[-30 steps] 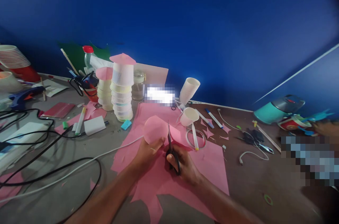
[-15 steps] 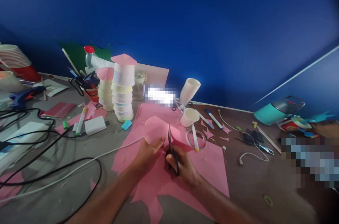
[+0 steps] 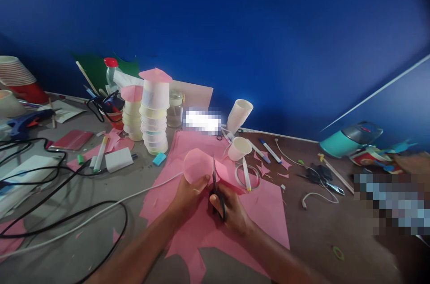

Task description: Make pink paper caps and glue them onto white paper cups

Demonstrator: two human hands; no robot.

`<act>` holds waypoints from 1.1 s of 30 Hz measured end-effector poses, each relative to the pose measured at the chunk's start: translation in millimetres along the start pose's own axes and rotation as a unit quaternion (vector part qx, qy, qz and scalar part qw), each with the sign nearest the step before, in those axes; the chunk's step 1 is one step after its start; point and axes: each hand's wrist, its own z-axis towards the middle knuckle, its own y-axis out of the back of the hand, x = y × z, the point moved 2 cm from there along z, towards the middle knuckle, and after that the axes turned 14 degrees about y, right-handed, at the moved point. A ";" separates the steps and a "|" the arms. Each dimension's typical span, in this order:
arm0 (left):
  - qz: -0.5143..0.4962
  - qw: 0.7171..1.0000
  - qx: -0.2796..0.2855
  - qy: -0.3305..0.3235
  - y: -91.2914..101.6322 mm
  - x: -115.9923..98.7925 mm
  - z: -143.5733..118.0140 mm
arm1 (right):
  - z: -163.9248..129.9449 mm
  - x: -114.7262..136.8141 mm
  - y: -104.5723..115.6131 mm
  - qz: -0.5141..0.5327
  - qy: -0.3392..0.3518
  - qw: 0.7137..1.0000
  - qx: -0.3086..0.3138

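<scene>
Gripping a pink disc (image 3: 198,165) at centre frame, the left hand (image 3: 188,194) pinches its lower edge; just right, the right hand (image 3: 231,212) is closed on scissors (image 3: 215,181), blades touching the disc. The left thumb sits close, so a slip could nick it or spoil the cut.

Single head-worn view, looking forward and down, close over cluttered table (image 3: 319,225), blue wall behind

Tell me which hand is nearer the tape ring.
Right. The right hand, holding scissors, sits just below-left of the tape ring. The left hand, gripping the pink paper, is farther left, beyond the scissors.
</scene>
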 end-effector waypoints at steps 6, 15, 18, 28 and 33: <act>0.017 1.000 -0.006 0.009 -0.1 0.2 -2.3 | 0.5 1.1 -0.1 -0.009 0.006 1.000 -0.002; 0.026 1.000 -0.014 0.009 1.6 2.1 -1.0 | -0.6 -3.2 0.3 -0.010 0.003 1.000 -0.005; 0.025 1.000 -0.013 0.009 0.6 -0.4 -1.7 | -0.4 -5.0 -0.1 0.001 -0.002 1.000 -0.007; 0.027 0.999 -0.011 0.016 0.6 -2.1 -2.8 | -0.7 -6.9 -0.1 0.018 -0.019 0.999 -0.019; 0.028 1.000 -0.011 0.010 1.3 -3.0 -2.1 | -1.6 -8.0 0.3 0.024 -0.026 0.999 -0.017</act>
